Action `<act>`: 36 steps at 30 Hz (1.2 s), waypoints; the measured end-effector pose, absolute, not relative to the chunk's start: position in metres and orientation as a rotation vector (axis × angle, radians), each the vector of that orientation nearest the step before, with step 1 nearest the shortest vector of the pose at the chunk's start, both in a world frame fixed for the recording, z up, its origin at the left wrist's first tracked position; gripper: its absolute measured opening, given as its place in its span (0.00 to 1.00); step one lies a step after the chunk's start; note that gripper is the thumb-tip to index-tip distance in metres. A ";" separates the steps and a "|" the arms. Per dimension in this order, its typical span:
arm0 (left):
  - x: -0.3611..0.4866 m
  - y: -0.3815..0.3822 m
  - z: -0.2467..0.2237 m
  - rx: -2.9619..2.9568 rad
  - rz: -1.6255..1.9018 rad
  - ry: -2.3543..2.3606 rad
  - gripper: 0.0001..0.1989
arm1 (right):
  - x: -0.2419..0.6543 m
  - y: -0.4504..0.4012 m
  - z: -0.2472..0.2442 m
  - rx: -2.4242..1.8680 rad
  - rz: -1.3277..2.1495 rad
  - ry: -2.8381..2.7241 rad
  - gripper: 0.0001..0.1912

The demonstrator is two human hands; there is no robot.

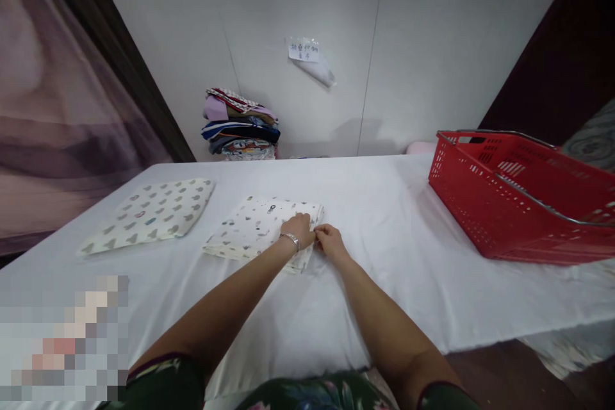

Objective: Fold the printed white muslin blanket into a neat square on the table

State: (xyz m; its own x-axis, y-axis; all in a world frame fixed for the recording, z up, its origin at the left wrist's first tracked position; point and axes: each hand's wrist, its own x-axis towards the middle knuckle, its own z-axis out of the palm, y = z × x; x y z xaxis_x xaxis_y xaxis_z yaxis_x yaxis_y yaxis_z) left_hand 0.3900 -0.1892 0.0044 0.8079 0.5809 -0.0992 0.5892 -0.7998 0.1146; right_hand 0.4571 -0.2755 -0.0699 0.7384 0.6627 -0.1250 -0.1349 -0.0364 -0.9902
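A white cloth with small printed figures [254, 224] lies folded into a flat rectangle at the middle of the table. My left hand [298, 229], with a bracelet at the wrist, is on the cloth's right part, its fingers curled. Close beside it, at the cloth's right edge, my right hand [330, 240] has thumb and fingertips pinched together on that edge. A second folded cloth, cream with grey shapes [161, 208], rests flat to the left, touched by neither hand.
The white-covered table [384, 205] holds a red perforated basket [461, 205] with metal handles at the right. Behind the table's far edge stands a stack of folded fabrics [240, 125]. A paper note [303, 50] hangs on the wall. A blurred patch covers the lower left.
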 end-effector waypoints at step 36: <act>0.450 -0.166 -0.002 2.996 -0.077 0.944 0.24 | 0.472 -0.266 -0.075 -1.490 0.619 -0.432 0.20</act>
